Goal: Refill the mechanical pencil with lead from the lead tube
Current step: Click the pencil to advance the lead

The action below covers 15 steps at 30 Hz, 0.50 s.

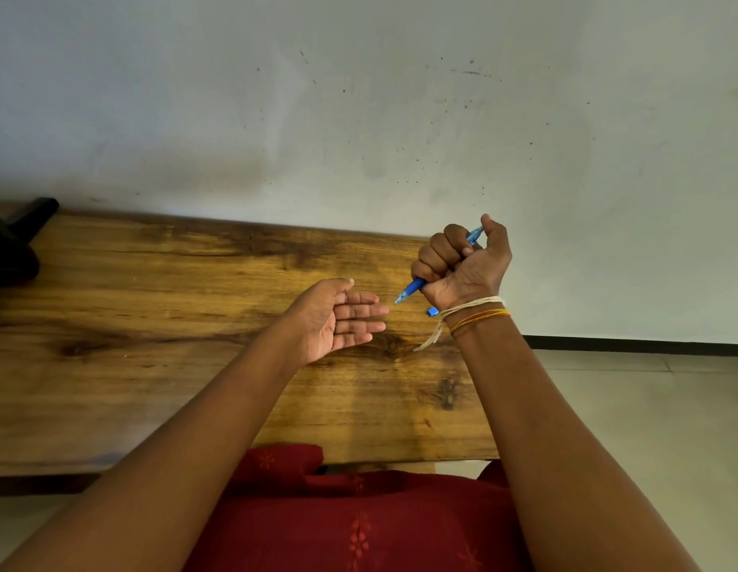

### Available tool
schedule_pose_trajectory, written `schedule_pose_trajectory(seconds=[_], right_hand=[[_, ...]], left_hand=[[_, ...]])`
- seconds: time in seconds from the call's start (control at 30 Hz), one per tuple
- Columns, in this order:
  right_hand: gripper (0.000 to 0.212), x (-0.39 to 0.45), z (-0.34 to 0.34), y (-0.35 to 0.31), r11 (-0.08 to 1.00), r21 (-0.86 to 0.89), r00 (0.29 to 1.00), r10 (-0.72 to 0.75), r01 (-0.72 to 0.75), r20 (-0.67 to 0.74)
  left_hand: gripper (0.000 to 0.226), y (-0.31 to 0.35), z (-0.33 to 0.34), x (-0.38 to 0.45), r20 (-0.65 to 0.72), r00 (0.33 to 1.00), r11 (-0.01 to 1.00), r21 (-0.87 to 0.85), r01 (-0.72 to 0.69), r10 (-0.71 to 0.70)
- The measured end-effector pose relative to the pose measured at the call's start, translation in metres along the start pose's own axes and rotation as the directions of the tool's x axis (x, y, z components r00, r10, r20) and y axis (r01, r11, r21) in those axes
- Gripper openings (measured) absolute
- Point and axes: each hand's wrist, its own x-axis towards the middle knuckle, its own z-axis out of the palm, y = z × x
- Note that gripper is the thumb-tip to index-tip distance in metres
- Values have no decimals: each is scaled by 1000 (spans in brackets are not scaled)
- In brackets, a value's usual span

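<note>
My right hand [462,262] grips a blue mechanical pencil [412,289] in a fist above the wooden table [152,324], thumb over its top end and tip pointing down-left. The pencil tip hangs just right of my left hand's fingertips. My left hand [342,317] is held flat, palm up, fingers straight, with nothing visible on it. A small blue piece [432,311] lies on the table just below my right wrist, partly hidden by it. I cannot make out a lead tube.
The table's right edge runs close to my right arm, with pale floor [627,406] beyond. A wall [359,117] stands right behind the table. A dark object [16,241] sits at the far left corner. Threads are tied round my right wrist.
</note>
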Motion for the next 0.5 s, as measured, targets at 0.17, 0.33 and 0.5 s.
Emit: schedule_pose_trajectory(seconds=[0.17,0.33,0.5], right_hand=[[54,0,0,0,1000,-6,1000,6,-6,9],[57,1,-1,0,1000,26,1000,10,-10,-2],[55,1,-1,0,999,54,1000,7,-7,-7]], left_hand=[[43,-2,0,0,18,1000,999,-42,21,-21],[44,-1,-1,0,36,999,996,-87,27,-24],[44,-1,-1,-1,39,999,996,-89,25,-22]])
